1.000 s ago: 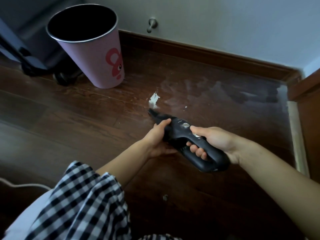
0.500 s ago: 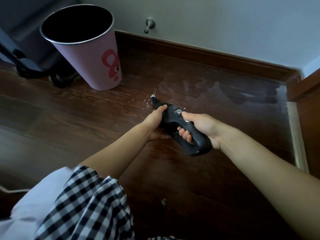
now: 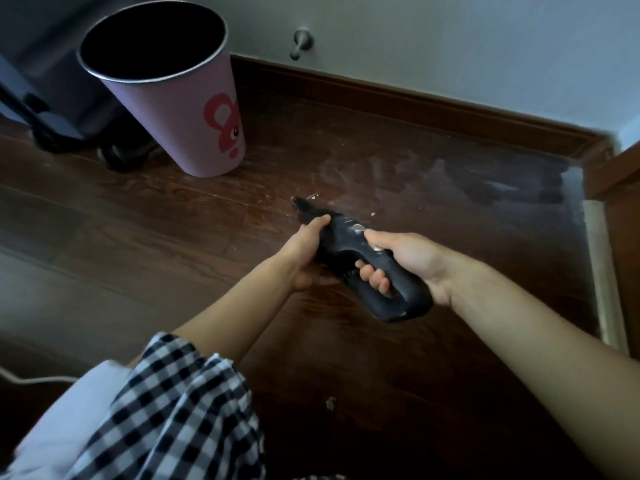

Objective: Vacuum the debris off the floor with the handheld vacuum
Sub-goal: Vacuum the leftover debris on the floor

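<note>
Bits (image 3: 313,195) of white mess lie by the vacuum (image 3: 360,261) nose, both hands' grip tight on it, and one crumb (image 3: 330,403) waits behind.

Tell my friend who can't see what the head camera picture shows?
Two hands hold a black handheld vacuum, its nozzle down on a dark wooden floor by white crumbs. A pink bin stands nearby.

Dim, soft daylight; pale floor (image 3: 381,174) glare; edges warped, blurred.
</note>
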The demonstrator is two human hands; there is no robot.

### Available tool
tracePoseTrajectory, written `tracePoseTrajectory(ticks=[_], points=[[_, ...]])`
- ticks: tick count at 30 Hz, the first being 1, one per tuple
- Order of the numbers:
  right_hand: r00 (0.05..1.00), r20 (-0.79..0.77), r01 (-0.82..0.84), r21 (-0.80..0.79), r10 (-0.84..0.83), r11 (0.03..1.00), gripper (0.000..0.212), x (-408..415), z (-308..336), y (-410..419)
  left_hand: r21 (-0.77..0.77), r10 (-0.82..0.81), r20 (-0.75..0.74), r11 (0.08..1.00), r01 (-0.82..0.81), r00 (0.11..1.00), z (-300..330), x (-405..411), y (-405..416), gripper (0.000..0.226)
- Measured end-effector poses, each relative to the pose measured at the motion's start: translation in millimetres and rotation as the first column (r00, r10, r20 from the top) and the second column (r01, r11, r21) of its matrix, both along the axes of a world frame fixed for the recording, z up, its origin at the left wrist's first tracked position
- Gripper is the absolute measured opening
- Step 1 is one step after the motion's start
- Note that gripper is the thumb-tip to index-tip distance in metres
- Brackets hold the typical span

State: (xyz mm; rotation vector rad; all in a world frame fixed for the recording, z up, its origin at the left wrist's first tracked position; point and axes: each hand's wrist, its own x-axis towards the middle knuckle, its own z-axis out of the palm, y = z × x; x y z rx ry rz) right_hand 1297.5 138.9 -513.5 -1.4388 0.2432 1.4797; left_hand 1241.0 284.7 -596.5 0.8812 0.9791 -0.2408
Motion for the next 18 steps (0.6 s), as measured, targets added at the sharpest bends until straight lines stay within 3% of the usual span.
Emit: tracePoseTrajectory(ticks=[4, 8, 14, 18], points=[[1.000, 0.027, 0.000, -0.010, 0.001, 1.000, 0.045, -5.1, 1.9, -8.6, 0.004, -0.007, 0.004, 1.000, 0.007, 1.000, -1.5, 0.2, -13.0, 0.058], [0.991, 0.056, 0.122, 0.010, -0.122, 0.993, 0.040, -1.7, 0.5, 1.7, 0.014, -0.042, -0.007, 0.999, 0.042, 0.999, 8.0, 20.3, -11.1, 0.053], [0.999, 0.042, 0.007, -0.016, -0.006, 1.000, 0.044, -5.4, -3.9, -18.2, 0.023, -0.038, -0.014, 0.999, 0.038, 0.999, 0.9, 2.7, -20.6, 0.049], [0.998, 0.053, 0.044, 0.017, -0.045, 0.999, 0.040, -3.0, -7.2, 3.2, 0.012, 0.010, -0.010, 1.000, -0.010, 1.000, 6.8, 5.8, -6.9, 0.038]])
